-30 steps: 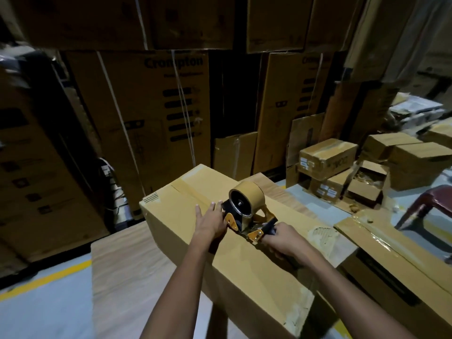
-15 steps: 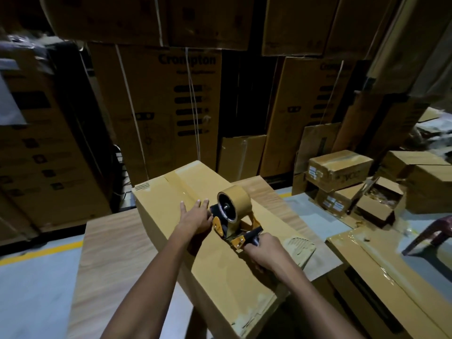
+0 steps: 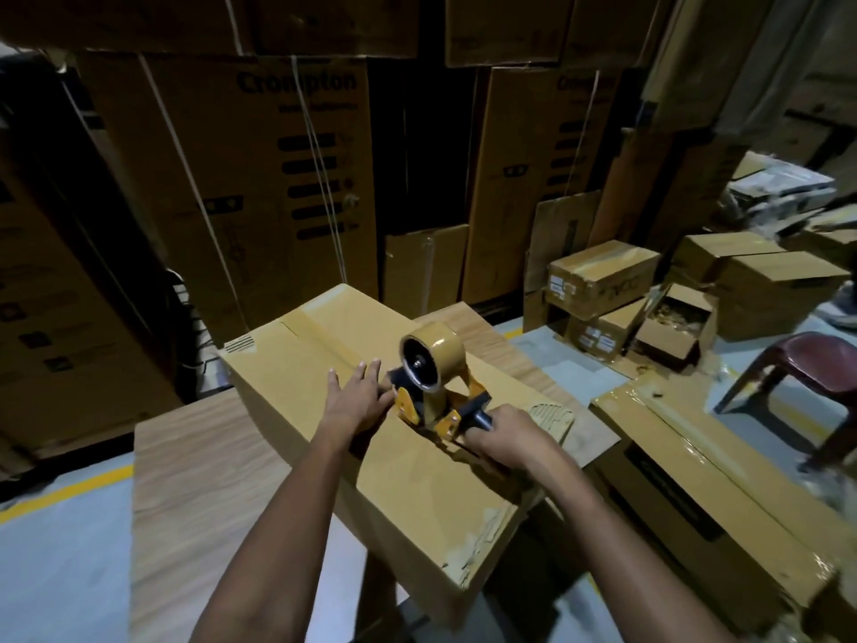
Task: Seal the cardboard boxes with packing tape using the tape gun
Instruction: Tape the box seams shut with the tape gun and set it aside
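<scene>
A long cardboard box (image 3: 417,494) lies across the wooden table (image 3: 195,480), with brown tape along the far part of its top seam. A yellow tape gun (image 3: 433,387) carrying a roll of brown tape stands on the box top at mid-length. My right hand (image 3: 505,438) grips its dark handle. My left hand (image 3: 357,396) rests flat on the box just left of the gun, fingers straight and spread.
Tall printed cartons (image 3: 259,178) wall off the back. Several small boxes, one of them open (image 3: 672,327), sit on the floor at right. A large taped box (image 3: 723,494) lies close on the right, a dark red plastic chair (image 3: 807,364) behind it.
The view shifted a little; the tape gun and both hands keep nearly the same place on the box top.
</scene>
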The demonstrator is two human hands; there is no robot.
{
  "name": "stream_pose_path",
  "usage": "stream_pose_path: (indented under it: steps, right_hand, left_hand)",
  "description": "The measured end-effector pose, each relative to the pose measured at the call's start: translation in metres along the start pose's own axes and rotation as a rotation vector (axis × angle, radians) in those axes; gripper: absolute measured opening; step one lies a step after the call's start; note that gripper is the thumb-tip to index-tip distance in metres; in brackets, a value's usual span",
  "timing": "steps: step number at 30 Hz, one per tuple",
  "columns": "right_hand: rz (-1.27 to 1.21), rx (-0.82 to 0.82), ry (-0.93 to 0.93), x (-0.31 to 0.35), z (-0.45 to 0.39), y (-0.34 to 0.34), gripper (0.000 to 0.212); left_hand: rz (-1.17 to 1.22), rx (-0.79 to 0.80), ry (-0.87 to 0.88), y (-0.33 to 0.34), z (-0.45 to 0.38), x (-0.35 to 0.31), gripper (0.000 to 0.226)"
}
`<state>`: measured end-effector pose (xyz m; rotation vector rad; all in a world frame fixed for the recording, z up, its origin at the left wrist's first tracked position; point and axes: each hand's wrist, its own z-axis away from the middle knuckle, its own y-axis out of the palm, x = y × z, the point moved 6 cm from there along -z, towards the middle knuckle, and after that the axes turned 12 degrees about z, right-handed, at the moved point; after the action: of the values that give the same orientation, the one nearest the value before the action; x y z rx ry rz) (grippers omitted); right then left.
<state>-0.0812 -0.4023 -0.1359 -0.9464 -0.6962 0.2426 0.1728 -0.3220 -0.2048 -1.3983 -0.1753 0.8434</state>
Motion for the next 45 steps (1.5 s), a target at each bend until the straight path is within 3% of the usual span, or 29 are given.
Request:
stream_pose_path:
  steps: [4, 9, 14, 28, 34, 45]
  right_hand:
    - [-0.062, 0.046, 0.059, -0.029, 0.021, -0.001, 0.024]
    - [0.0, -0.052, 0.064, -0.023, 0.028, 0.011, 0.022]
    - [-0.041, -0.082, 0.083, -0.021, 0.035, 0.007, 0.021]
    - [-0.068, -0.002, 0.071, -0.055, 0.065, 0.01, 0.014]
    - [-0.068, -0.05, 0.071, -0.063, 0.06, 0.015, 0.015]
    - [-0.07, -0.009, 0.031, -0.063, 0.061, 0.005, 0.02]
  left_hand:
    - [0.032, -0.02, 0.035, -0.002, 0.008, -0.005, 0.059]
    - [-0.074, 0.0, 0.079, 0.003, 0.015, -0.022, 0.071]
    - [-0.043, 0.018, 0.149, 0.021, 0.025, -0.043, 0.054]
    - [-0.028, 0.037, 0.115, 0.018, 0.026, -0.039, 0.062]
    - [-0.007, 0.097, 0.102, 0.027, 0.043, -0.078, 0.063]
    - [-0.013, 0.025, 0.142, 0.038, 0.056, -0.084, 0.053]
